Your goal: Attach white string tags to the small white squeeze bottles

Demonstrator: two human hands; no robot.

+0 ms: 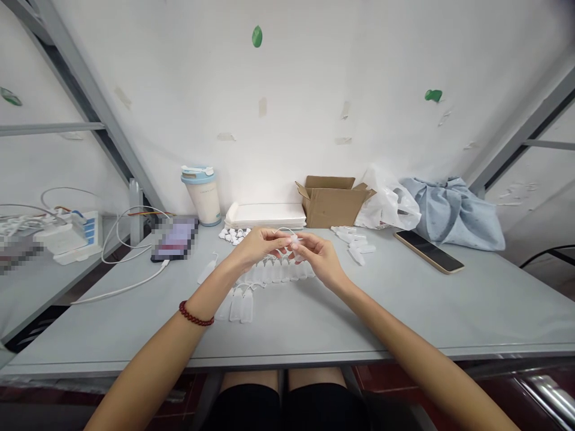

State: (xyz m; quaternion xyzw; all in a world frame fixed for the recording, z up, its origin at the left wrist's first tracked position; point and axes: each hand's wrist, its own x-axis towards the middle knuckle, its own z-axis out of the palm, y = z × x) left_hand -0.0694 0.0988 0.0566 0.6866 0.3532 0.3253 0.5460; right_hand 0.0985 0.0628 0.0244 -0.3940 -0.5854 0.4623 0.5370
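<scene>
My left hand (258, 245) and my right hand (322, 256) meet above the middle of the desk, fingers pinched together. Between their fingertips is a small white plastic piece (294, 239) with a thin looped cord; fingers cover most of it. Under the hands lies a row of small translucent plastic bottles (274, 272) with looped tops. Several more bottles (242, 306) lie nearer the front edge, and a single bottle (207, 270) rests to the left. Behind my left hand is a pile of small white caps (231, 235). Loose translucent bottles (357, 245) without visible loops lie right of my right hand.
Along the wall stand a tumbler (202, 197), a white stack (267, 215), an open cardboard box (335, 206), a white plastic bag (386, 200) and a blue cloth bundle (456, 212). A phone (429, 251) lies right; another phone (175, 239) with a cable (121, 293) lies left.
</scene>
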